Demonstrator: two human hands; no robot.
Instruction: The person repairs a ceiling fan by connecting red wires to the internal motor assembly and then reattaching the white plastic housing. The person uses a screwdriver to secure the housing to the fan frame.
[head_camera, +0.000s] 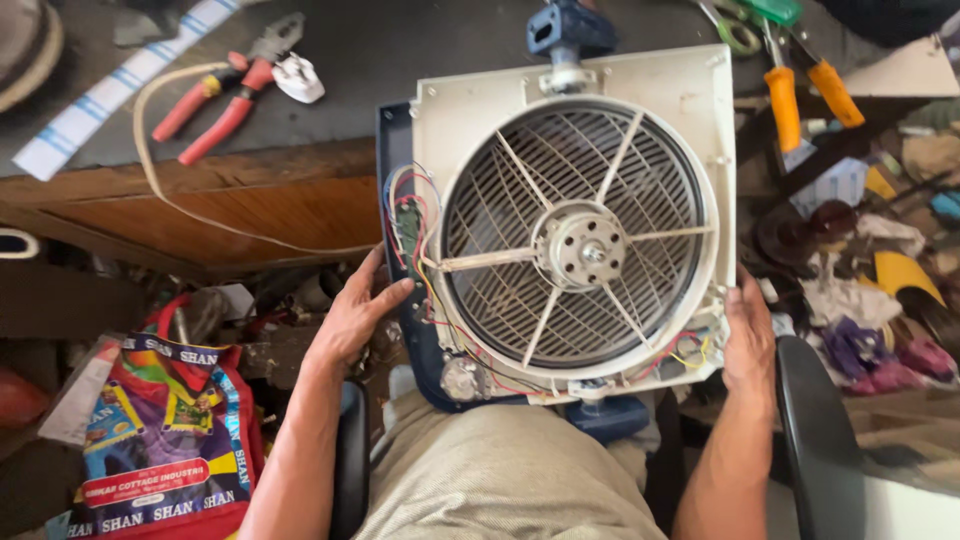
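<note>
At the far left, a printed bag (165, 430) in red and mixed colours is seen on the floor, partly cut off by the lower edge. On the dark bench (400, 50) above it, red-handled pliers (225, 95) are laid beside a white plug (298, 78), whose cream cable (160, 180) is looped over the bench edge. The left hand (352, 318) is pressed flat against the left side of the opened box fan (575, 230), fingers spread along the blue rear shell; what lies under the palm is hidden. The fan is held upright over the lap, its white frame, wire grille and bare hub turned toward the camera, with coloured wires run along its left and lower edges. The right hand (748, 335) is wrapped around the lower right corner, fingertips concealed behind the frame. At upper right, orange-handled tools (805, 95) are partly cut off.
</note>
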